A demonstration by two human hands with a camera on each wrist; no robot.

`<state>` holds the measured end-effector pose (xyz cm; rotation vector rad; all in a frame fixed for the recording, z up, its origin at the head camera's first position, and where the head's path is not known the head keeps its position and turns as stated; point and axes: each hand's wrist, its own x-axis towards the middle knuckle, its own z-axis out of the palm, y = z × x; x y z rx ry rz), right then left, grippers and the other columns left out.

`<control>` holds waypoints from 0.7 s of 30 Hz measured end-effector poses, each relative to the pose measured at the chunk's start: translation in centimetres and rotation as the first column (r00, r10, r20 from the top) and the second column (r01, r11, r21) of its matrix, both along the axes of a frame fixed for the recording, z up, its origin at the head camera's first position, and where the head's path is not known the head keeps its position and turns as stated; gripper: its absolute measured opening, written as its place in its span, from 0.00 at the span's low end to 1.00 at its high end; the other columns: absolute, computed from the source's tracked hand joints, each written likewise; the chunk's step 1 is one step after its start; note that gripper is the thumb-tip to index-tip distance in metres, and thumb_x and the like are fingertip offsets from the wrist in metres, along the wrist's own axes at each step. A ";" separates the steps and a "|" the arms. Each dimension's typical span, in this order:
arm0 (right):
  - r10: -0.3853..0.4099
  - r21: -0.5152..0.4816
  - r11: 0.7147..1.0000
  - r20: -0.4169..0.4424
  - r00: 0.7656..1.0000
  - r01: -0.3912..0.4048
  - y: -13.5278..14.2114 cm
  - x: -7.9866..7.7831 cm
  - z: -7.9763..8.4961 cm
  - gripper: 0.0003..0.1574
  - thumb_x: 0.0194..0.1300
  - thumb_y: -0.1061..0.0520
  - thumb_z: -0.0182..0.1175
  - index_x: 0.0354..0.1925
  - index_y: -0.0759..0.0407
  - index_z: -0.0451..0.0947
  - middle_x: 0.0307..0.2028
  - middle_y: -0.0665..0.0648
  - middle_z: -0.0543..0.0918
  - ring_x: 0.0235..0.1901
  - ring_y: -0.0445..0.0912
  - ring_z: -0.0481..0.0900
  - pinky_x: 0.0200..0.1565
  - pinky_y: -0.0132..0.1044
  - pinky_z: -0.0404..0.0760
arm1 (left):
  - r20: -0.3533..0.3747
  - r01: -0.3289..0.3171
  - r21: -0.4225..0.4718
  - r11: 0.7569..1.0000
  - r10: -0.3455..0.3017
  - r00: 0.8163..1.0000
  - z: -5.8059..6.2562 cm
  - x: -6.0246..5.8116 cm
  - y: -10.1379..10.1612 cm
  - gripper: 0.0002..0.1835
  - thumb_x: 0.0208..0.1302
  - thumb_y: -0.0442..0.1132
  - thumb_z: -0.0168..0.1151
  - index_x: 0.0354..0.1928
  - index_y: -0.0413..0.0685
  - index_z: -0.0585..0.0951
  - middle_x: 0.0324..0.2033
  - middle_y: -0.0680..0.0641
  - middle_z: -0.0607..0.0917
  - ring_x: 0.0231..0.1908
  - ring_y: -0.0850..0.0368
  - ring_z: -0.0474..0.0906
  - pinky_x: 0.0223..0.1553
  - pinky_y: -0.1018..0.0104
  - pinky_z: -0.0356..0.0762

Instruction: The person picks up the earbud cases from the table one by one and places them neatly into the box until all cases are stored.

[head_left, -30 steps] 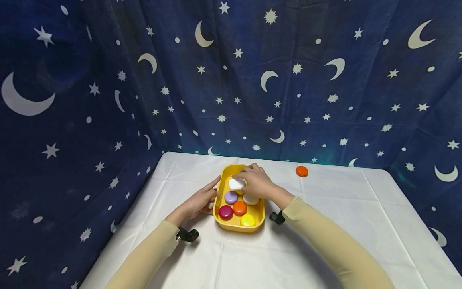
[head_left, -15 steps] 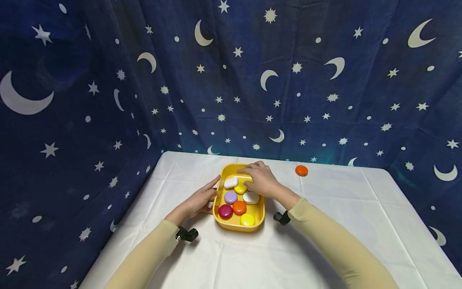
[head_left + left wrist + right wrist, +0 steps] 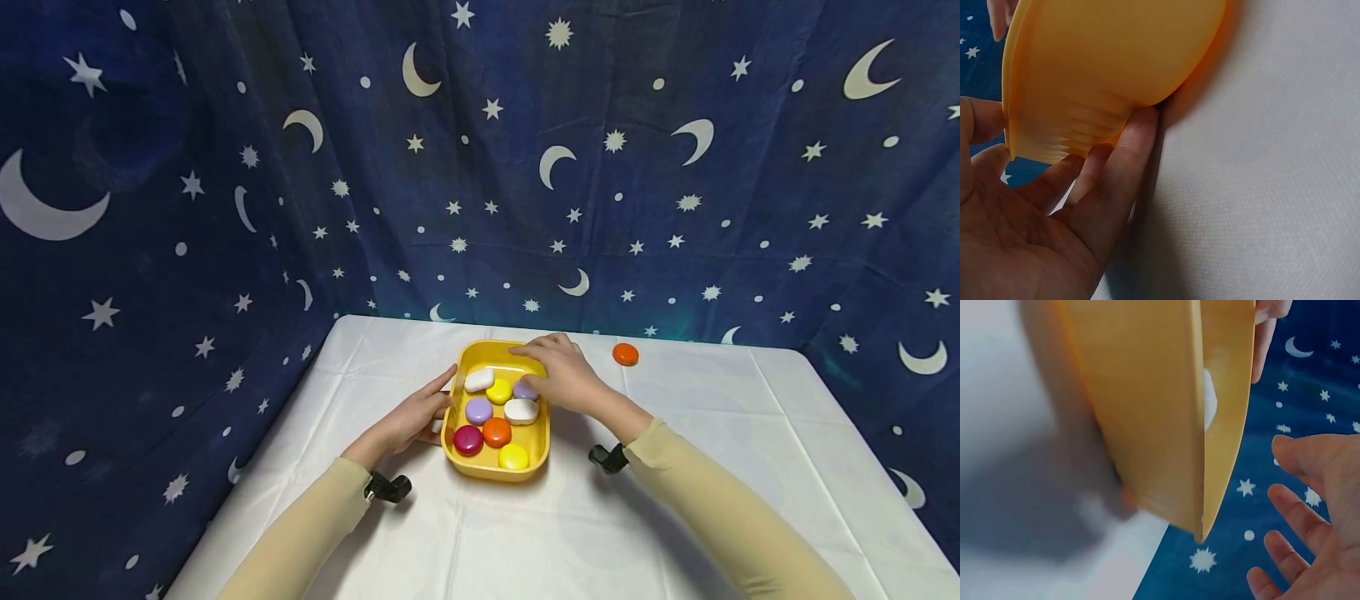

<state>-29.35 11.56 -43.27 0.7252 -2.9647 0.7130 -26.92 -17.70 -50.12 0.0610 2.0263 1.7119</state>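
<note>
A yellow rectangular tub (image 3: 495, 473) stands on the white-covered table. Inside lie smooth glossy pebble-like pieces: a white oblong (image 3: 479, 380), a larger white one (image 3: 521, 411), two yellow, two lilac, an orange (image 3: 497, 432) and a dark red piece (image 3: 468, 440). My left hand (image 3: 411, 419) rests its extended fingers against the tub's left outer wall; in the left wrist view those fingertips touch the ribbed wall (image 3: 1085, 125). Above the tub's right rim, my right hand (image 3: 567, 375) has its fingers spread and holds nothing. It partly covers a lilac piece (image 3: 525, 389).
Another orange piece (image 3: 626, 354) lies by itself near the table's back edge, right of the tub. A dark blue curtain (image 3: 480, 167) with moons and stars hangs behind and beside the table. Each wrist wears a black camera mount (image 3: 607, 458).
My right hand has let go of the white oblong, which now lies in the tub's upper left, and has drawn back rightward to the rim. The left hand has stayed in place.
</note>
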 end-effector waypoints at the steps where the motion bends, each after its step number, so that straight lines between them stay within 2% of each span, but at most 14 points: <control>1: -0.006 -0.005 1.000 0.002 1.000 0.006 0.4 0.1 0.1 0.32 0.66 0.51 0.66 0.68 0.43 0.78 0.63 0.54 0.78 0.64 0.54 0.64 0.66 0.58 0.63 | -0.002 0.000 0.000 1.000 0.000 1.000 0.0 0.0 0.0 0.36 0.74 0.46 0.51 0.80 0.79 0.56 0.68 0.37 0.74 0.54 0.47 0.83 0.41 0.51 0.88; 7: -0.042 -0.012 0.999 -0.011 0.999 0.042 2.7 0.4 0.1 0.34 0.65 0.52 0.69 0.69 0.43 0.77 0.64 0.55 0.77 0.66 0.56 0.63 0.67 0.62 0.62 | -0.004 0.001 -0.003 1.000 -0.001 1.000 0.0 0.0 0.1 0.36 0.74 0.46 0.51 0.80 0.79 0.55 0.68 0.38 0.75 0.53 0.47 0.84 0.40 0.52 0.88; 9: -0.048 -0.015 0.999 -0.021 0.999 0.048 3.7 0.5 0.0 0.34 0.65 0.52 0.69 0.69 0.44 0.77 0.64 0.56 0.77 0.67 0.57 0.63 0.69 0.64 0.59 | -0.002 -0.003 -0.006 1.000 0.003 1.000 0.1 0.1 0.1 0.36 0.74 0.46 0.50 0.80 0.79 0.55 0.68 0.38 0.74 0.53 0.47 0.84 0.40 0.52 0.88; 16: -0.079 -0.023 0.997 -0.053 0.995 0.078 7.2 0.8 -0.3 0.33 0.66 0.52 0.68 0.69 0.47 0.76 0.64 0.59 0.77 0.64 0.60 0.64 0.63 0.65 0.65 | -0.002 -0.007 -0.009 1.000 0.007 1.000 0.3 0.3 0.2 0.35 0.75 0.46 0.50 0.80 0.79 0.55 0.69 0.37 0.74 0.54 0.46 0.83 0.41 0.51 0.87; 21: -0.102 -0.028 0.995 -0.070 0.992 0.100 8.9 0.9 -0.4 0.33 0.66 0.53 0.68 0.69 0.49 0.77 0.63 0.61 0.78 0.63 0.61 0.64 0.62 0.66 0.61 | -0.006 -0.002 -0.002 1.000 0.002 1.000 0.3 0.3 0.2 0.36 0.75 0.45 0.49 0.80 0.78 0.55 0.67 0.37 0.75 0.53 0.46 0.83 0.40 0.51 0.88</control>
